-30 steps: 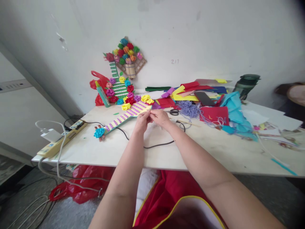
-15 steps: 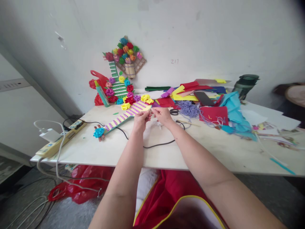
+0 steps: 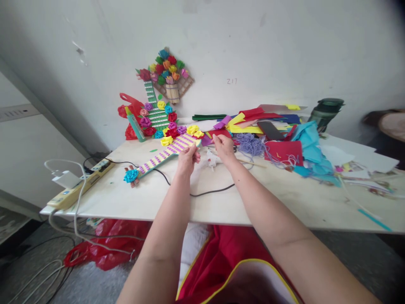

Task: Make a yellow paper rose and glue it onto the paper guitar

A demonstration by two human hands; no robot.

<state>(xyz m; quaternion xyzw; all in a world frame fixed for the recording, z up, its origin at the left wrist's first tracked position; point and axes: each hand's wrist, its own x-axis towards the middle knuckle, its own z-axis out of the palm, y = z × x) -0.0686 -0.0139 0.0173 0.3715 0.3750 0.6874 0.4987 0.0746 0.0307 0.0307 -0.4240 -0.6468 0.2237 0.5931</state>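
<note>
My left hand (image 3: 189,157) is closed, thumb against fingers, over the lower right edge of a guitar-shaped craft (image 3: 164,155) with yellow and purple stripes and paper roses. Whatever it pinches is too small to make out. To its right, my right hand (image 3: 224,146) is also closed, its fingertips pinched above the table; I cannot tell what is in them. Between the hands lies a white glue gun (image 3: 212,159) with a black cord. Scissors (image 3: 234,148) are partly hidden behind my right hand.
A power strip (image 3: 80,188) sits at the left. Behind stand a green flowered guitar craft (image 3: 158,116) and a glue bottle (image 3: 135,126). Purple yarn (image 3: 251,144), a phone (image 3: 270,131), blue crepe paper (image 3: 311,147) and a dark bottle (image 3: 325,113) occupy the right.
My hands have moved apart: the right has lifted up and to the right, still pinched, uncovering the glue gun. The left has hardly moved.
</note>
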